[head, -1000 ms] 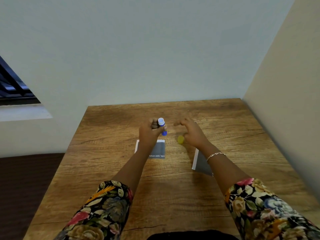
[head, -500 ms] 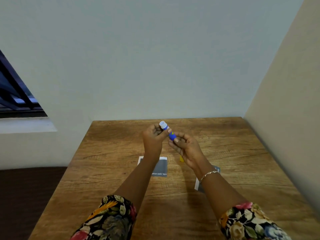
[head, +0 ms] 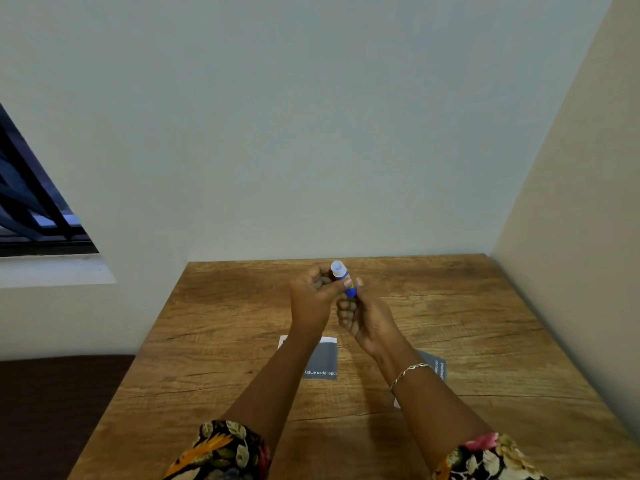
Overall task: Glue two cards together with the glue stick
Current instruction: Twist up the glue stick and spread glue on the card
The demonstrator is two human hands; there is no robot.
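Note:
A blue glue stick point(head: 347, 284) with its pale uncapped tip pointing up is held above the wooden table point(head: 467, 327). My left hand point(head: 313, 299) pinches its upper part between thumb and fingers. My right hand point(head: 363, 317) wraps around its lower end from below. Two grey cards with white edges lie flat on the table: one card point(head: 323, 362) under my left forearm, the other card point(head: 437, 367) mostly hidden behind my right wrist. The yellow cap is not visible.
The table stands in a corner, with a pale wall behind it and a beige wall point(head: 571, 237) along its right side. A barred window point(head: 27, 209) is at the left. Dark floor point(head: 52, 410) lies beyond the table's left edge.
My right hand left the yellow cap on the table, came up and closed around the lower end of the glue stick. Both hands shifted slightly; the view tilted upward.

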